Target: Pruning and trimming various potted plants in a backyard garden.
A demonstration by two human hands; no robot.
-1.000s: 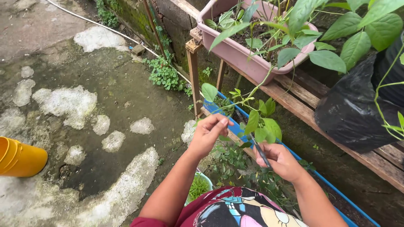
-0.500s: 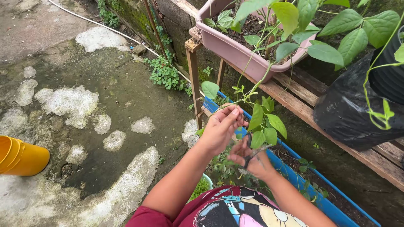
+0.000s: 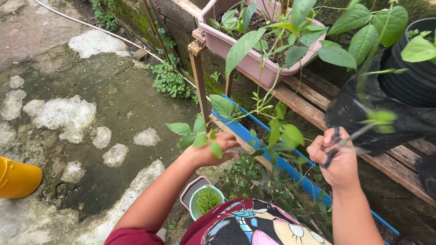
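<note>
My left hand (image 3: pixel 212 149) holds a cut green sprig (image 3: pixel 193 132) with several leaves, out to the left of a blue planter (image 3: pixel 272 156). My right hand (image 3: pixel 335 159) is closed around the dark handles of a pair of scissors (image 3: pixel 339 140), whose blades point up and to the right. Between my hands stands a leafy plant (image 3: pixel 277 127) that grows over the blue planter. A pink planter (image 3: pixel 254 54) with more plants rests on a wooden rack (image 3: pixel 309 102) above it.
A black grow bag (image 3: pixel 390 113) sits on the rack at right. A small green bowl of greens (image 3: pixel 206 199) lies below my left arm. A yellow bucket (image 3: pixel 18 179) stands at far left on the wet, patchy concrete ground (image 3: pixel 91 118). A white hose (image 3: pixel 91 25) runs along the mossy wall.
My hands have moved apart: the left has drawn away to the left with the sprig, and the right has shifted right and up with the scissors.
</note>
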